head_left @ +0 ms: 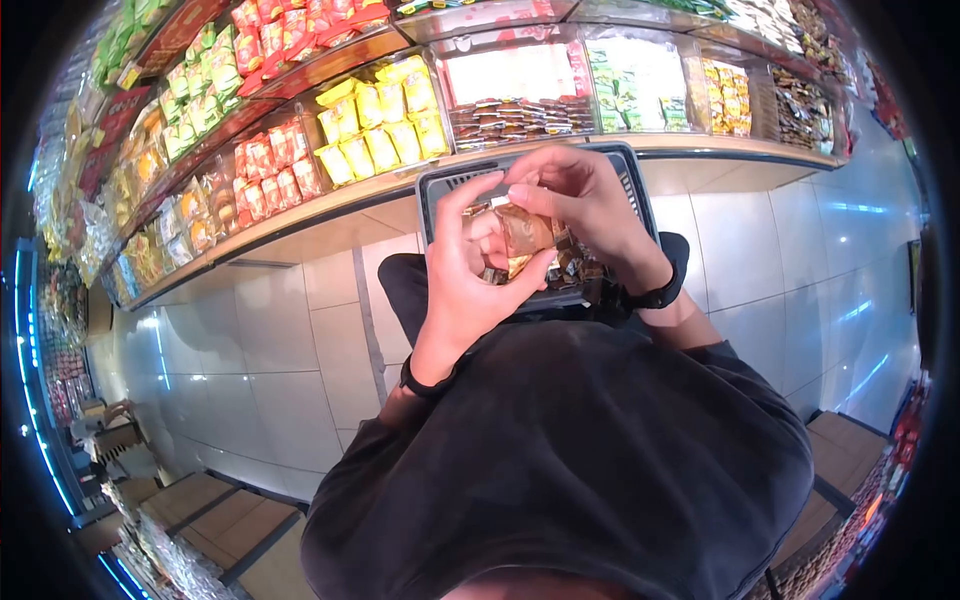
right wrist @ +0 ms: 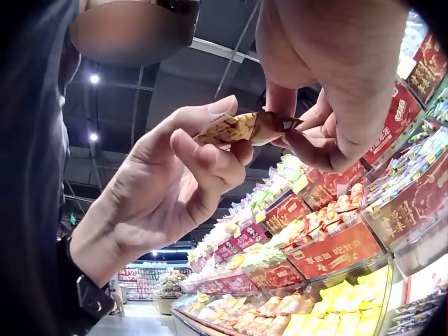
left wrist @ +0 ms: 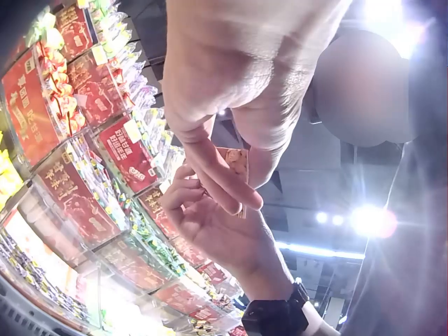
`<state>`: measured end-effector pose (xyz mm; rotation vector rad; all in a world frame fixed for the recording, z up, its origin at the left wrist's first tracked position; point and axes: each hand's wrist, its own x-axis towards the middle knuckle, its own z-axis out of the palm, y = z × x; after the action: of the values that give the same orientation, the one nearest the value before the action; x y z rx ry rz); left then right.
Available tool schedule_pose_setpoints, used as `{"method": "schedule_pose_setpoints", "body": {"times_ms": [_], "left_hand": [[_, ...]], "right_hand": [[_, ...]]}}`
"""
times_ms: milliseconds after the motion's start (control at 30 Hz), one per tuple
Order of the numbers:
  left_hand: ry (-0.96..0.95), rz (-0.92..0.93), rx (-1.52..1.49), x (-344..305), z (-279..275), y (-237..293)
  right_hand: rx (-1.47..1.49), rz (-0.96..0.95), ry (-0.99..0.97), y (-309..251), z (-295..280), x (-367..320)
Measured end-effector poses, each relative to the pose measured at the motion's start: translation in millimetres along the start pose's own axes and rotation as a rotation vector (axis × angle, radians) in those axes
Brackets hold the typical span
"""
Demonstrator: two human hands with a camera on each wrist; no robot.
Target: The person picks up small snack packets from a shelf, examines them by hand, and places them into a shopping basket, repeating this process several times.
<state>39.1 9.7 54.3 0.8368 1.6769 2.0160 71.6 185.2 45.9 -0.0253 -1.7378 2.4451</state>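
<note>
A small brown and gold snack packet (head_left: 528, 232) is held up over a grey shopping basket (head_left: 428, 196) by both hands. My left hand (head_left: 468, 285) grips the packet's lower end between thumb and fingers. My right hand (head_left: 585, 200) pinches its opposite end with thumb and fingertips. In the right wrist view the packet (right wrist: 238, 129) runs between the two hands, gold pattern toward the left hand (right wrist: 171, 171) and brown end at the right hand (right wrist: 336, 77). The left wrist view shows only a sliver of the packet (left wrist: 238, 162). Several dark wrapped packets lie in the basket beneath, partly hidden by the hands.
Shelf bins of bagged snacks run along the front, with yellow packets (head_left: 385, 118), red packets (head_left: 272, 165) and dark flat packets (head_left: 515, 120). A wooden shelf edge (head_left: 720, 146) stands just beyond the basket. Pale floor tiles (head_left: 760, 240) lie on both sides.
</note>
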Motion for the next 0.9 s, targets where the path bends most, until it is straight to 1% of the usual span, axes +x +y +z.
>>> {"method": "schedule_pose_setpoints", "body": {"times_ms": [67,133,200,333,433,533,600,633,667,700,733,767,800,833,867,900], "left_hand": [[0.0,0.101,0.072,-1,0,0],[-0.014,0.081,0.08,-2,-2,5],[-0.01,0.127,0.108,-2,-1,5],[-0.04,0.16,0.154,-2,-4,3],[-0.013,0.136,0.142,-2,-3,4],[-0.019,0.134,0.139,-2,-3,6],[0.033,0.029,0.123,1,-6,5],[0.023,-0.016,0.132,1,-10,-3],[0.02,-0.01,0.132,3,-13,-10],[0.015,-0.119,-0.032,7,-16,-15],[0.008,-0.228,-0.195,10,-17,-18],[0.088,-0.299,-0.336,9,-12,-20],[0.083,-0.294,-0.335,12,-21,-31],[-0.092,-0.36,-0.76,15,-37,-52],[-0.275,-0.42,-1.183,17,-45,-62],[-0.24,-0.494,-1.274,17,-43,-54]], "right_hand": [[0.012,-0.022,0.006,-4,2,0],[0.02,-0.048,0.005,-4,3,2],[0.002,-0.053,0.01,-3,4,1],[0.005,-0.038,0.02,-2,6,2],[0.035,-0.052,0.007,0,7,3],[0.019,-0.049,0.049,1,8,2],[-0.021,-0.095,0.132,7,5,5],[-0.023,-0.102,0.132,8,4,5],[-0.061,-0.093,0.162,9,5,4],[-0.099,-0.082,0.193,10,7,3],[-0.095,-0.133,0.172,12,12,4],[-0.075,-0.096,0.13,11,12,4],[-0.056,-0.06,0.089,10,11,5],[-0.058,-0.067,0.089,9,10,6],[-0.126,-0.108,0.05,8,10,8],[-0.195,-0.15,0.013,7,9,9]]}}
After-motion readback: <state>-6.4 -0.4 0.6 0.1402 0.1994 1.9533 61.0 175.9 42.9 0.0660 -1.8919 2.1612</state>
